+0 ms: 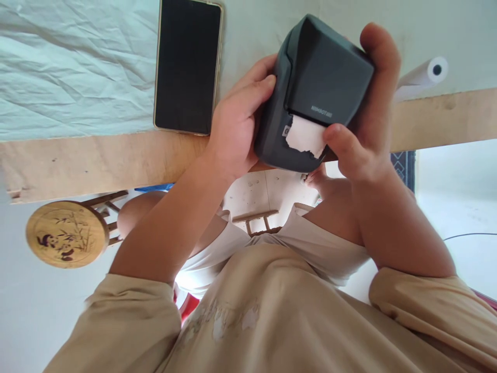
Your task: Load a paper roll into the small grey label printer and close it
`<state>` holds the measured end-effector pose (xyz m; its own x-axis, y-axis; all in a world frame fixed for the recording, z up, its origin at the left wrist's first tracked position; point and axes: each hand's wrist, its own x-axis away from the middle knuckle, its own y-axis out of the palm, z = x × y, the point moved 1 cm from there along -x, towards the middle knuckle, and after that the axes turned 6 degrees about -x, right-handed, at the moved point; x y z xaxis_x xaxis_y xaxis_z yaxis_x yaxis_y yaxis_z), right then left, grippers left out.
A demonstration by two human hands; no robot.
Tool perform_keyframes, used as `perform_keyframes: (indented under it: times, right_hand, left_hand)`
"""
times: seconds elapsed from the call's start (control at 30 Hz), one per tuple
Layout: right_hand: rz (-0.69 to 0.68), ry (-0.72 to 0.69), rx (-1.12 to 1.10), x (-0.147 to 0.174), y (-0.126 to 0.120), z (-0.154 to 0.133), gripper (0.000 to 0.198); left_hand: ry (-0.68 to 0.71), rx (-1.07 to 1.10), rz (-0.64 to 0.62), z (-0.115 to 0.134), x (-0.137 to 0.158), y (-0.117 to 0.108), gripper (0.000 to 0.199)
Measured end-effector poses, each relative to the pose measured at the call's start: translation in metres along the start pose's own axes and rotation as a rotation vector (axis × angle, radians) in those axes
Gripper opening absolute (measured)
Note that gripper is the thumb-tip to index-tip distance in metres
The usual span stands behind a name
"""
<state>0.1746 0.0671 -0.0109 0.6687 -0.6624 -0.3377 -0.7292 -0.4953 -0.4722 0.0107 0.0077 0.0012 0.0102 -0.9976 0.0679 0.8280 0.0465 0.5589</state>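
Note:
A dark grey label printer [330, 72] is held up and tilted over the table's near edge. A torn-edged strip of white paper [305, 135] sticks out of its slot, below the brand lettering. My left hand [244, 114] grips the printer's left side, thumb against the casing and the other fingers partly hidden behind it. Around the right side wraps my right hand [368, 119], its thumb by the right edge of the paper strip. Whether that thumb presses on the paper or just rests beside it, I cannot tell.
A tablet with a dark screen [188, 67] lies on the table left of the printer. On the right is a white paper roll [425, 75]. The table has a pale green cloth [77, 67] and a wooden edge [77, 166]. A round wooden stool [68, 234] stands lower left.

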Motion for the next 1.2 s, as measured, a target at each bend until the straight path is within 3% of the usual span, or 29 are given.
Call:
perform_keyframes:
  times: [0.17,0.27,0.47,0.6,0.7,0.87,0.97,1.1,1.2]
  right_hand:
    - [0.004,-0.035,0.077,-0.002,-0.004,0.001,0.078]
    - [0.113,-0.056,0.214,-0.001,-0.009,-0.011,0.074]
    - [0.486,0.029,0.402,-0.007,-0.010,-0.039,0.036]
    - [0.558,0.013,0.175,-0.018,-0.004,-0.035,0.030]
    - [0.501,0.027,0.179,-0.021,-0.005,-0.031,0.028]
    - [0.141,0.052,0.554,-0.017,-0.012,-0.038,0.026]
    - [0.000,0.102,0.700,-0.015,-0.016,-0.045,0.024]
    - [-0.147,0.197,0.735,-0.012,-0.018,-0.054,0.034]
    - [-0.127,0.229,0.578,-0.011,-0.021,-0.056,0.036]
  left_hand:
    - [-0.029,0.074,-0.032,0.001,-0.001,0.005,0.028]
    - [-0.036,0.123,-0.049,0.001,0.001,0.011,0.030]
    - [-0.121,-0.056,0.218,0.006,0.005,0.027,0.019]
    - [-0.121,-0.048,0.268,0.011,0.005,0.035,0.015]
    - [-0.132,-0.061,0.247,0.012,0.004,0.034,0.014]
    - [-0.127,-0.049,0.240,0.011,0.005,0.031,0.016]
    - [-0.142,-0.063,0.230,0.012,0.007,0.032,0.014]
    - [-0.172,-0.086,0.223,0.013,0.007,0.033,0.013]
    - [-0.184,-0.086,0.207,0.012,0.006,0.034,0.013]
